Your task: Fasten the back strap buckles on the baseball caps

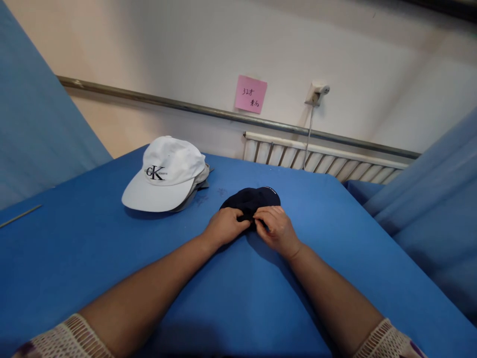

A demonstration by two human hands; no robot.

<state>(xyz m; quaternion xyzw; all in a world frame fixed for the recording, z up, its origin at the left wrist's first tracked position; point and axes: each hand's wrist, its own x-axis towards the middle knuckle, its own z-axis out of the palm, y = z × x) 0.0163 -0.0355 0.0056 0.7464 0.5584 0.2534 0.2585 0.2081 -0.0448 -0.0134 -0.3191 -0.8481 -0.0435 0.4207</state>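
A dark navy baseball cap (246, 199) rests on the blue table, its brim with small white lettering pointing away to the right. My left hand (228, 226) is closed on the near left edge of this cap, thumb on top. On the near right side my right hand (275, 226) pinches the cap's edge, fingertips close to the left thumb. Whatever lies between the fingertips is too dark and small to make out. To the left sits a white cap (167, 169) with a black "CK" print, stacked on grey caps (190, 199).
The blue table (223, 308) reaches a wall with a metal rail (179, 103), a radiator (298, 154) and a plugged-in socket (316, 94). A pink note (250, 94) is stuck above the rail. Blue curtains (33, 114) hang on both sides. A thin stick (20, 217) lies far left.
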